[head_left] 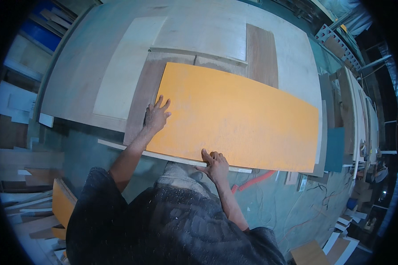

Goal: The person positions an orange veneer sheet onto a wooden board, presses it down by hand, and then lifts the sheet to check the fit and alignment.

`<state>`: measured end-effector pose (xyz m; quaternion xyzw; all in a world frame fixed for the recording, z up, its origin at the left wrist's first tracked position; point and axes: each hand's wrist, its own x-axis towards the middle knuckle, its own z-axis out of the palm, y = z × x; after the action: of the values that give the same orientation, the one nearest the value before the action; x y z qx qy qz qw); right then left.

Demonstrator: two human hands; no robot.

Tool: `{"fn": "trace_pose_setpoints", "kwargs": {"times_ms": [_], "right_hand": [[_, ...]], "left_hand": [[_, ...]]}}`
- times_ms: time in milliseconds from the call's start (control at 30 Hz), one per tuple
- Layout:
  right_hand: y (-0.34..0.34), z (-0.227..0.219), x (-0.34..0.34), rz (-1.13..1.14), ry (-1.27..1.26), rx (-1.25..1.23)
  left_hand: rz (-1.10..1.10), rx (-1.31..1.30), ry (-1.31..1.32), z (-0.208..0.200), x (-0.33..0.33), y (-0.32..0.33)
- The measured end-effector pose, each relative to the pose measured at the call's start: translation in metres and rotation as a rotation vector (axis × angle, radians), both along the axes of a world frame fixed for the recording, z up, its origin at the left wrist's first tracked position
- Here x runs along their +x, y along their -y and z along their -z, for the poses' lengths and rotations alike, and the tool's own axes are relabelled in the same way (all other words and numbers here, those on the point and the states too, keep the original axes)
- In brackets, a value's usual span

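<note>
A long orange panel [239,115], dusted with pale powder, lies across the worktable in front of me. My left hand [157,115] rests at its left edge, fingers spread over the orange face. At the near edge, my right hand [216,167] grips the panel with bent fingers, its thumb pointing up at the rim. Below that edge runs a narrow pale wooden strip [177,157], partly hidden by the panel and my right hand. Brown boards [142,90] lie beneath the panel and show past its left side.
The large pale worktable [75,84] also carries a brown board [261,55] behind the panel. Stacked boards [347,115] stand to the right. A red hose [256,180] and thin cables lie on the floor. Offcuts [33,212] and an orange piece [63,203] lean at lower left.
</note>
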<state>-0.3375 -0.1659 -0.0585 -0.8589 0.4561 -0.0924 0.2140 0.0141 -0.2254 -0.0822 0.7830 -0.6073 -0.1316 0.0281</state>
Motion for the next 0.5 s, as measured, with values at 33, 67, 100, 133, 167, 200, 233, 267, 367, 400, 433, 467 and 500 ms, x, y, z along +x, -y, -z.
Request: {"fn": "trace_pose_setpoints", "kwargs": {"times_ms": [33, 67, 100, 133, 167, 200, 233, 267, 367, 400, 433, 467, 500], "right_hand": [[-0.008, 0.000, -0.002, -0.002, -0.006, -0.013], [-0.015, 0.000, -0.004, -0.004, -0.013, -0.025], [-0.022, 0.001, -0.006, -0.009, -0.007, -0.025], [-0.027, 0.002, -0.008, -0.010, -0.005, -0.029], [-0.031, 0.002, -0.009, -0.010, -0.002, -0.033], [-0.034, 0.003, -0.011, -0.009, 0.002, -0.023], [-0.038, 0.001, -0.012, -0.004, 0.005, -0.009], [-0.042, 0.000, -0.012, 0.000, 0.009, 0.004], [-0.038, -0.010, -0.009, 0.010, 0.021, 0.088], [-0.034, -0.010, -0.011, 0.007, 0.024, 0.077], [-0.029, -0.010, -0.019, 0.005, 0.025, 0.067], [-0.027, -0.008, -0.032, -0.001, 0.022, 0.065], [-0.026, 0.002, -0.051, 0.234, 0.131, -0.125]], "left_hand": [[-0.001, -0.016, 0.002, 0.001, -0.001, -0.009], [-0.001, -0.032, 0.003, 0.002, -0.002, -0.018], [0.000, -0.048, 0.005, 0.004, -0.002, -0.026], [-0.005, -0.043, -0.002, 0.004, -0.005, -0.031], [-0.009, -0.037, -0.009, 0.004, -0.007, -0.037], [-0.014, -0.031, -0.015, 0.004, -0.009, -0.041], [-0.014, -0.032, -0.020, 0.002, -0.012, -0.044], [-0.014, -0.033, -0.025, 0.000, -0.014, -0.046], [-0.027, -0.049, -0.061, 0.000, -0.011, -0.052], [-0.034, -0.057, -0.076, 0.001, -0.008, -0.054], [-0.118, -0.101, -0.085, 0.001, -0.008, -0.061], [-0.209, -0.139, -0.098, 0.003, -0.012, -0.076], [-0.301, -0.177, -0.109, 0.003, -0.015, -0.091]]}}
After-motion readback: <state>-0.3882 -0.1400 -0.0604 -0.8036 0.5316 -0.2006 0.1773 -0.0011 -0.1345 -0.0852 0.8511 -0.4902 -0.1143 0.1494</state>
